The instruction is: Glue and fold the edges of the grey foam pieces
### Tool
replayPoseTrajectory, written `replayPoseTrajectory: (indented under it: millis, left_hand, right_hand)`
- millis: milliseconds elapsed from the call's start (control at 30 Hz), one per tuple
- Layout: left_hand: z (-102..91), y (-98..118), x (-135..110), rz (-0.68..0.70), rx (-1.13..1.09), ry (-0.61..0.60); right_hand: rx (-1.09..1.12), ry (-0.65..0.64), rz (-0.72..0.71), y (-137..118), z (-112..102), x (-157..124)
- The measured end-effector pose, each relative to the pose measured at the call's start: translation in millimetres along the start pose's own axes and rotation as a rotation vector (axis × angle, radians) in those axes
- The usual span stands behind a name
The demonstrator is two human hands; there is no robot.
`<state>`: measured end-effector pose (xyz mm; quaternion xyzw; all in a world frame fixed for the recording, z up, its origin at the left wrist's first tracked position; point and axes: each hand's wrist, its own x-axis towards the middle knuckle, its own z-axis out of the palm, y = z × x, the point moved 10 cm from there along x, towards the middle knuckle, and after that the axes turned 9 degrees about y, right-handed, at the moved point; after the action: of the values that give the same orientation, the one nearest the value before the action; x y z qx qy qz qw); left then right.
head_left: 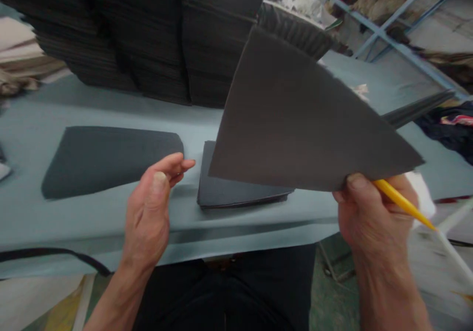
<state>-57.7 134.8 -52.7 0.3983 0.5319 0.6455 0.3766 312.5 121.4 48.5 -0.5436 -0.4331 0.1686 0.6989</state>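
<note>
My right hand [373,208] grips a stiff dark grey fabric panel [295,119] by its lower edge, thumb on top. The panel is raised and tilted above the table. A slim yellow pen-like stick [404,204] with a pointed end is tucked in the same hand. My left hand [153,198] hovers empty, thumb and fingers apart, close to the right end of a flat dark cut panel [114,161]. Between my hands lies a low stack of dark panels [240,193], partly hidden by the raised one.
Tall stacks of dark cut fabric [140,40] stand along the back of the pale blue-green table [177,227]. Lighter folded cloth [25,55] sits at the far left. A blue metal rack [391,35] and dark garments [451,129] are at the right.
</note>
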Motion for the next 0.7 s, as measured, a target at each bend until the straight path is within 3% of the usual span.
replayPoseTrajectory:
  millis: [133,267,367,533,600,700]
  left_hand:
    - [1.9,1.0,0.1,-0.075,-0.033,-0.076]
    - [4.3,17.7,-0.8,-0.049,-0.043,-0.104]
    - [7.6,37.6,-4.9,0.068,0.007,-0.083]
    - [8.5,69.7,-12.4,0.406,0.196,0.022]
    - [11.0,72.4,-9.9,0.433,0.284,0.017]
    - [9.7,73.1,-2.6,0.366,0.292,0.010]
  right_hand:
    - [-0.080,-0.070,0.019,4.6,0.2,-8.9]
    - [-0.160,-0.110,0.045,8.4,1.7,-13.8]
    - [-0.147,-0.124,0.081,10.5,4.5,-16.2]
    - [-0.166,-0.176,0.110,14.4,9.4,-20.7]
    - [-0.204,-0.193,0.100,12.4,10.6,-22.7]
    - [-0.267,-0.188,0.062,2.2,13.5,-25.2]
